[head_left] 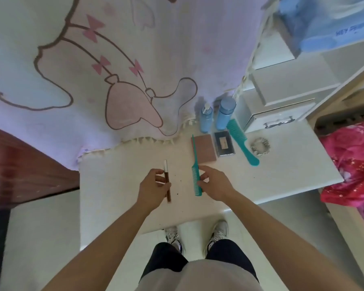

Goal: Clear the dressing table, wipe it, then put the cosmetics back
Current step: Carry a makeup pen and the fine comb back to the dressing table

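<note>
- two hands are out over the white dressing table (282,175) in the head view, and both are holding something.
- left hand (153,185) has fingers and thumb curled round a brown cosmetic pencil (168,185) with a white cap. the cap points away from the person, and the pencil is roughly mid-tabletop. can't tell if its near end touches the surface.
- right hand (213,182) pinches a teal tail comb (196,179) by the toothed part, just right of the pencil. the thin tail points toward the back, and its tip overlaps the left edge of a pinkish-brown palette (206,148).
- just right of the palette lies a dark compact (224,147) in a clear case (too blurry to read). next comes a wide teal comb (241,141) lying diagonally, then a grey scrunchie (260,146) a little apart.
- behind those, at the back of the table, two blue bottles stand upright side by side: a pump bottle (206,119) and a capped bottle (224,114).
- white drawer unit (280,120) sits at the table's right rear, with a blue bag (324,28) higher up on the shelving.
- pale cloth (114,70) with a cartoon print hangs behind the table, its tasselled hem lying on the back edge.
- dark red wooden furniture (19,164) is on the left and bright pink flowery fabric (355,164) on the right. the person's sneakers (172,236) are on the floor by the table's front edge.
</note>
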A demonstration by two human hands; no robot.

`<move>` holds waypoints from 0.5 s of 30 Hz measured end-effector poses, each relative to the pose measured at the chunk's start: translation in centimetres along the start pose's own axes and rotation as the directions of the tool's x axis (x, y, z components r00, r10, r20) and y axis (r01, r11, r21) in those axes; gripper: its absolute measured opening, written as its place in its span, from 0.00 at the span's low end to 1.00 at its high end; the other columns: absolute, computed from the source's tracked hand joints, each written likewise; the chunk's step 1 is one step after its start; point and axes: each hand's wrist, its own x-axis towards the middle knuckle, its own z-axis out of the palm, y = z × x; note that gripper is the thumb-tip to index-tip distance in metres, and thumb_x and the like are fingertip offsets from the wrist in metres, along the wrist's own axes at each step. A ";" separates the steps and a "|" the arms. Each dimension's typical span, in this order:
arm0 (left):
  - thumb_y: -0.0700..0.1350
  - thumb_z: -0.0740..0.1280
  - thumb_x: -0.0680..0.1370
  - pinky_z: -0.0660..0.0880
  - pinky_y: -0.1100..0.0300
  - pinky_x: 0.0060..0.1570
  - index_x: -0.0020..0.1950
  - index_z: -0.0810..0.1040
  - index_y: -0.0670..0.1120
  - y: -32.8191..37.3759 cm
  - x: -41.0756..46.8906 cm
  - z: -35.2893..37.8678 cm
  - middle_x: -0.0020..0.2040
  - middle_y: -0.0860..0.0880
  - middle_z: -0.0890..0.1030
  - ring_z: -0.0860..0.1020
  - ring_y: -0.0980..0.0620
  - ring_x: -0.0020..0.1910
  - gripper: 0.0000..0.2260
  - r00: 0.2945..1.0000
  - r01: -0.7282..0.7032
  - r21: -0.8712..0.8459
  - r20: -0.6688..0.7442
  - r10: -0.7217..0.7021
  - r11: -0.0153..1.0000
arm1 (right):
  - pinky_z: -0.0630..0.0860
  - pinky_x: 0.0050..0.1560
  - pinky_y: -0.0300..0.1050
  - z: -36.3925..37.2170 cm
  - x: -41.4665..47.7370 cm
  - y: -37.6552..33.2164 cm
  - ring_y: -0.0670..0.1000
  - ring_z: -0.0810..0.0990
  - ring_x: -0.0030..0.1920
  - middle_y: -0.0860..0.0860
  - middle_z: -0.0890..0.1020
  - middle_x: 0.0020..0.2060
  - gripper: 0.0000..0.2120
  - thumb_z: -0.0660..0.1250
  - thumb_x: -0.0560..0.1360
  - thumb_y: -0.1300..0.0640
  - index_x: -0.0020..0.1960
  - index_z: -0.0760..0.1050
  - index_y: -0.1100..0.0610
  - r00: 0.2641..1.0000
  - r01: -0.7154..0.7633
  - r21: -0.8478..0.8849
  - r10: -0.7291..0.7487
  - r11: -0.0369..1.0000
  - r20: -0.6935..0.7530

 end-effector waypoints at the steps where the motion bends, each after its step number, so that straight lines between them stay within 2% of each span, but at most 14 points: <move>1: 0.37 0.72 0.74 0.81 0.48 0.43 0.60 0.73 0.44 -0.3 0.9 0.3 0.45 0.48 0.80 0.80 0.49 0.40 0.17 1.000 0.021 -0.001 0.006 -0.021 1.000 | 0.79 0.40 0.42 0.5 0.6 0.1 0.50 0.83 0.46 0.45 0.80 0.51 0.25 0.65 0.79 0.55 0.74 0.65 0.45 1.000 -0.001 -0.022 0.002 1.000 0.018; 5: 0.39 0.73 0.73 0.81 0.45 0.47 0.58 0.73 0.47 -1.6 5.0 1.1 0.44 0.49 0.81 0.82 0.49 0.42 0.16 0.996 0.047 0.074 0.069 -0.052 0.996 | 0.78 0.52 0.47 2.3 2.3 0.7 0.51 0.81 0.53 0.47 0.81 0.58 0.24 0.63 0.80 0.55 0.75 0.64 0.47 0.998 -0.047 -0.075 0.050 0.996 0.033; 9: 0.41 0.73 0.73 0.81 0.46 0.47 0.58 0.72 0.49 -1.8 8.3 1.6 0.44 0.50 0.80 0.81 0.48 0.43 0.17 0.992 0.023 0.120 0.124 -0.037 0.993 | 0.77 0.55 0.49 3.4 3.2 1.0 0.53 0.79 0.55 0.49 0.81 0.58 0.24 0.61 0.79 0.57 0.74 0.65 0.47 0.994 -0.107 -0.062 0.107 0.992 0.001; 11: 0.42 0.73 0.73 0.81 0.46 0.47 0.60 0.72 0.48 -1.6 9.7 2.0 0.45 0.51 0.80 0.81 0.49 0.43 0.18 0.992 -0.004 0.126 0.127 -0.012 0.992 | 0.77 0.55 0.50 3.8 3.5 1.2 0.54 0.79 0.55 0.51 0.80 0.59 0.24 0.62 0.79 0.58 0.74 0.66 0.48 0.993 -0.102 -0.052 0.099 0.993 -0.068; 13: 0.43 0.73 0.74 0.80 0.50 0.47 0.62 0.71 0.48 -1.1 10.8 2.4 0.48 0.50 0.80 0.81 0.50 0.45 0.19 0.992 -0.038 0.141 0.124 0.020 0.989 | 0.77 0.55 0.52 4.1 3.7 1.5 0.54 0.79 0.55 0.52 0.76 0.63 0.23 0.63 0.80 0.57 0.74 0.66 0.49 0.987 -0.066 -0.099 0.050 0.993 -0.154; 15: 0.44 0.73 0.74 0.75 0.59 0.44 0.63 0.70 0.48 -0.7 11.5 2.7 0.52 0.50 0.78 0.80 0.51 0.46 0.20 0.989 -0.087 0.191 0.132 0.062 0.978 | 0.79 0.53 0.52 4.5 3.6 1.8 0.54 0.78 0.58 0.52 0.72 0.67 0.21 0.63 0.80 0.54 0.73 0.67 0.50 0.983 -0.016 -0.217 -0.024 0.976 -0.182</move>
